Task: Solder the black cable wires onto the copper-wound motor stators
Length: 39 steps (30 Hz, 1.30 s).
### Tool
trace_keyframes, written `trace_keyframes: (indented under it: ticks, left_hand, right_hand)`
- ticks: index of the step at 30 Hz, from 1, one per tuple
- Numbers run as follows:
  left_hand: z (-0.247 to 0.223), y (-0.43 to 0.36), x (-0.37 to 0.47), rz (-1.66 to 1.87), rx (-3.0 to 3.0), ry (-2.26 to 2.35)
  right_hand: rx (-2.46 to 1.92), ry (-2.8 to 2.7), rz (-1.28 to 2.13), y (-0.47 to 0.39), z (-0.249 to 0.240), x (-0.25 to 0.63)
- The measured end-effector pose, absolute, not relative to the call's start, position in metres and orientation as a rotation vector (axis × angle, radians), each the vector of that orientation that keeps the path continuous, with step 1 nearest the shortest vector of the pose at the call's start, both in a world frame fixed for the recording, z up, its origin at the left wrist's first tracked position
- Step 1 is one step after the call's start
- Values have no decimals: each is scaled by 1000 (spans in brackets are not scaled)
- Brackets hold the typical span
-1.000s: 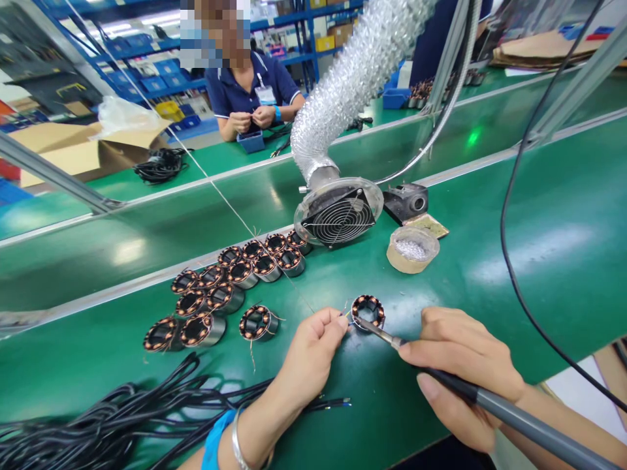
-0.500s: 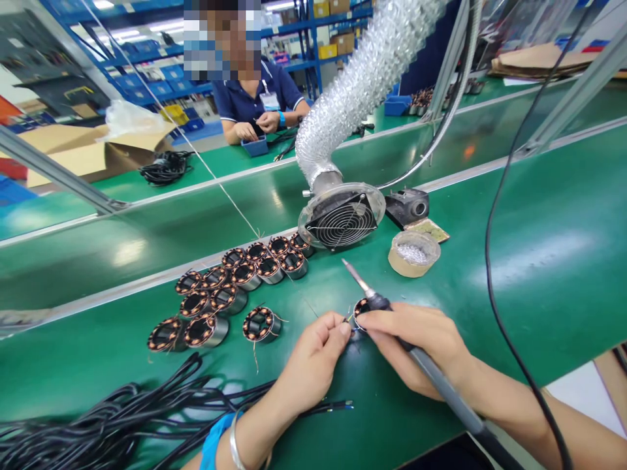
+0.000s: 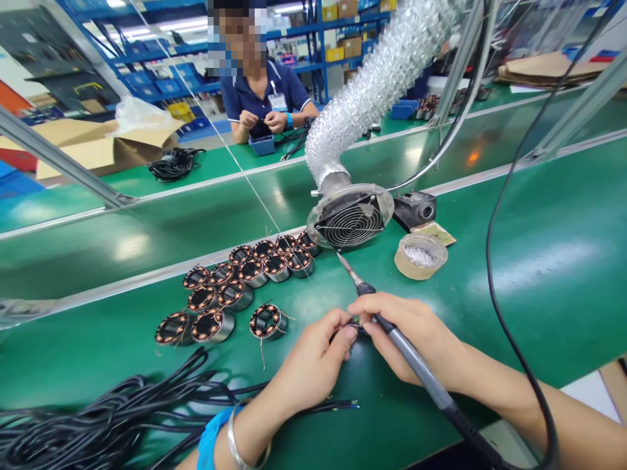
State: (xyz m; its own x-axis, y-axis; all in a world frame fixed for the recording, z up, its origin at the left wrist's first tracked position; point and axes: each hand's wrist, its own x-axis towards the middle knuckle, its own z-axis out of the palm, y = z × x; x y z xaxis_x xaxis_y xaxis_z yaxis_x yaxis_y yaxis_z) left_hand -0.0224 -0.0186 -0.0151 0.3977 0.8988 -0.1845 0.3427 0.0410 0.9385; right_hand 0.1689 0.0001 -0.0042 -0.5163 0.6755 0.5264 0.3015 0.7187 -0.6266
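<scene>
My right hand (image 3: 416, 336) is closed around a soldering iron (image 3: 416, 365), its bare tip pointing away to the upper left near the fan. My left hand (image 3: 311, 359) pinches the thin wires (image 3: 353, 324) of a black cable, and my right fingertips meet them there. Fingers hide most of this spot. A thin strand (image 3: 313, 287) runs from above down toward my left fingers. To the left of my left hand, a stator with copper windings (image 3: 268, 322) lies with loose wire ends.
Several more stators (image 3: 235, 295) stand in rows behind. Black cables (image 3: 122, 418) heap at front left. A fan on a foil duct (image 3: 350, 222), a tub of shiny metal shavings (image 3: 421, 256) and a black iron holder (image 3: 415, 209) stand farther back. A co-worker (image 3: 267, 98) sits opposite.
My right fingers have moved in against my left fingertips, and the stator seen between my hands is now covered. The iron has tilted more upright. The whole view has shifted slightly.
</scene>
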Motion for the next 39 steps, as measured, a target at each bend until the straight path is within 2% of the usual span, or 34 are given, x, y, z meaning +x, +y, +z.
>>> trace_keyframes:
  ticks: [5, 8, 21, 31, 39]
  left_hand:
    - [-14, -17, -17, 659, 1265, 1102]
    - [-12, -17, -12, 678, 1171, 1166]
    - [-13, -19, -5, 703, 1119, 1263]
    - [-16, -22, -4, 701, 1144, 1267]
    - [-17, -23, -4, 709, 1162, 1278]
  right_hand:
    - [-664, -2266, 380, -1, -17, 176]
    - [-639, -2163, 282, -3, -18, 177]
    - [-894, -1806, 579, -47, 8, 207]
    - [-945, -1803, 524, -42, 19, 202]
    - [-898, -1735, 582, -45, 6, 201]
